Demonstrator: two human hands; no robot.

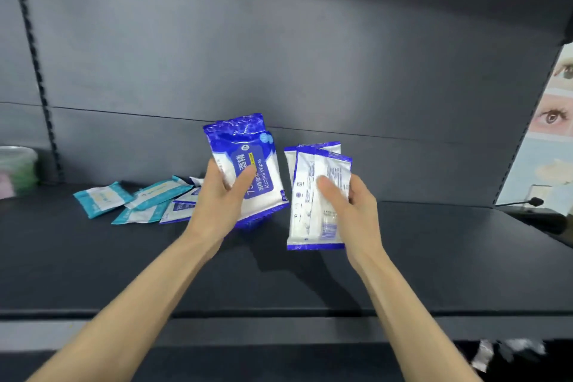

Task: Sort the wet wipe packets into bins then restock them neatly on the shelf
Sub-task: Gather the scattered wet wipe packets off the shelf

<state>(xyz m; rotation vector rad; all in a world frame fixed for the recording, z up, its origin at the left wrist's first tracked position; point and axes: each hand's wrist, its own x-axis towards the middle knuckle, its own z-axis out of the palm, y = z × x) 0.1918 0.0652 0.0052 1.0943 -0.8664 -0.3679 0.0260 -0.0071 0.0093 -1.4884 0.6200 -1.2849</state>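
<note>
Dark grey matte shelf (434, 257) and panelled back wall are recorded, with a slotted upright at left. Glossy blue-and-white packets (259, 164), printed "Alcohol Wipes" beside Chinese characters, are gripped in the left hand (217, 198), thumb across the front, tilted above the shelf. Just beside them, back-facing packets (307, 211) showing small print and a barcode are gripped upright in the right hand (353, 205). Flat teal packets (102, 198) lie scattered at left. An eye poster (552, 118) is noted far right.
</note>
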